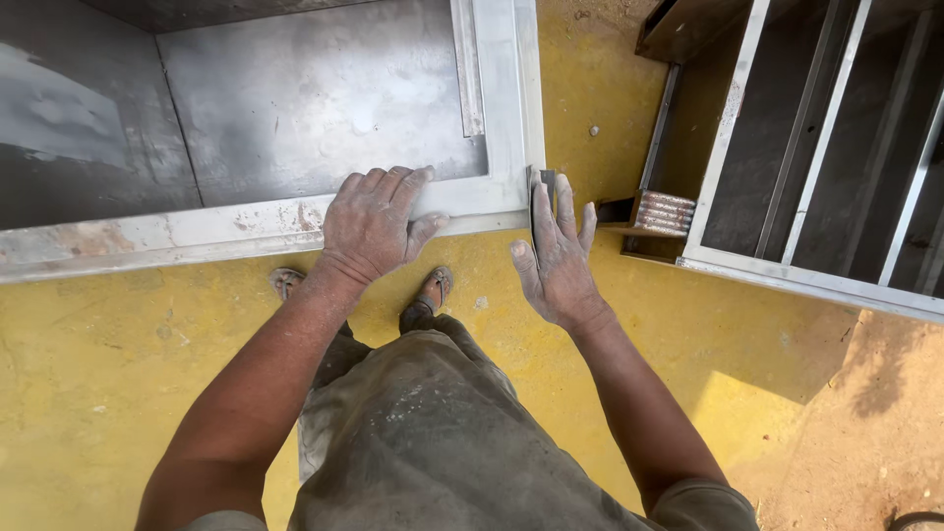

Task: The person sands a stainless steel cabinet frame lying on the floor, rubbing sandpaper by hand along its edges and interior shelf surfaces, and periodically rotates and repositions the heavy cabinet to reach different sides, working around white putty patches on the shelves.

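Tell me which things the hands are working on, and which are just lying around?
In use: the metal box frame under the left hand; the frame's corner, touched by the right hand.

Lying about: the second metal frame; the bundle of rods; the yellow floor.

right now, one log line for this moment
left hand: flat on metal frame rim | right hand: against frame corner, holds nothing | floor: yellow
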